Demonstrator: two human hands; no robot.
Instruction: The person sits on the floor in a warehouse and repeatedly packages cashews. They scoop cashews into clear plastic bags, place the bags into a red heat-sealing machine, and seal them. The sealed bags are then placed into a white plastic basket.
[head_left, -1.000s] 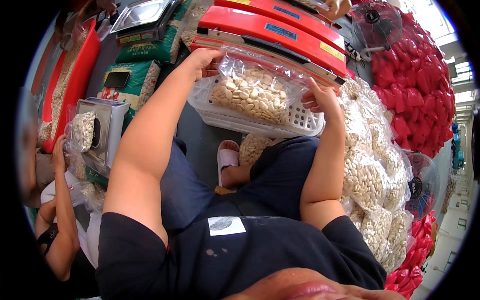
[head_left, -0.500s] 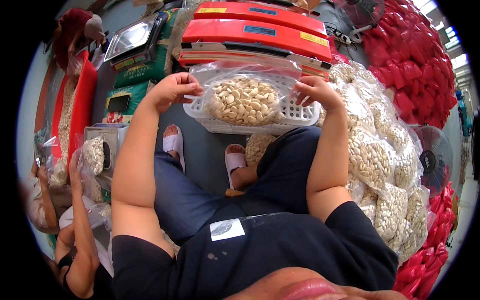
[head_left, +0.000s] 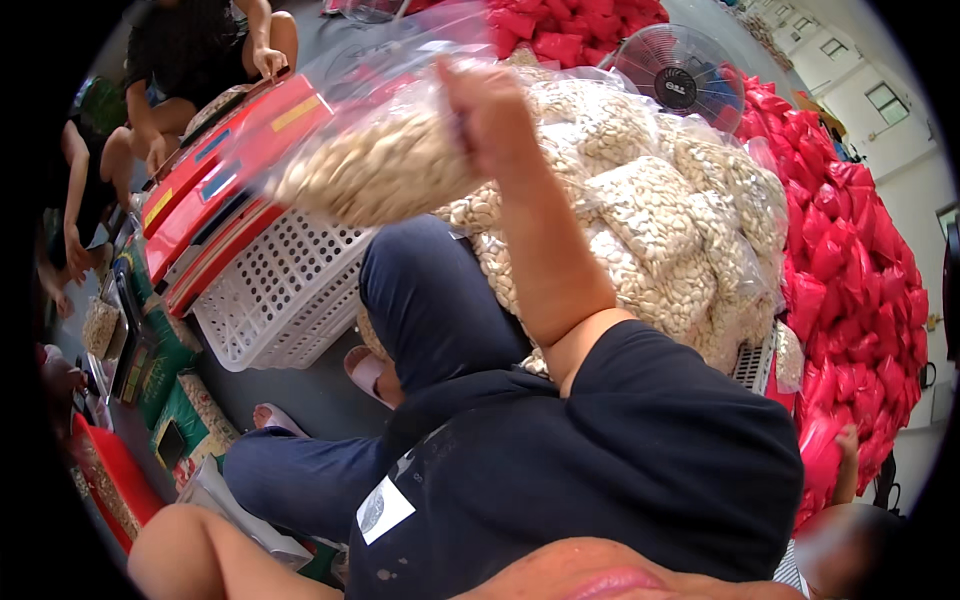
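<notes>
My right hand point(head_left: 490, 115) is closed on one side of a clear plastic bag of pale pumpkin seeds point(head_left: 375, 170). It is raised in front of me, tilted and smeared by motion, with its loose upper plastic trailing up and away. Below and beyond the bag is a large heap of similar seed-filled bags point(head_left: 640, 230), to the right of my knee. My left arm point(head_left: 195, 555) shows only as a bent part at the lower left edge; the hand is out of the picture.
White perforated baskets point(head_left: 275, 300) stand beside red sealing machines point(head_left: 230, 185) at the left. Piled red bags point(head_left: 845, 270) and a fan point(head_left: 678, 85) lie beyond the heap. Several people are nearby: a co-worker's hand point(head_left: 268, 62) is near the machines, and someone's head is at the lower right.
The seed bag has left the white basket and swung up to the right in my right hand. My left hand has gone out of view. The view has turned right.
</notes>
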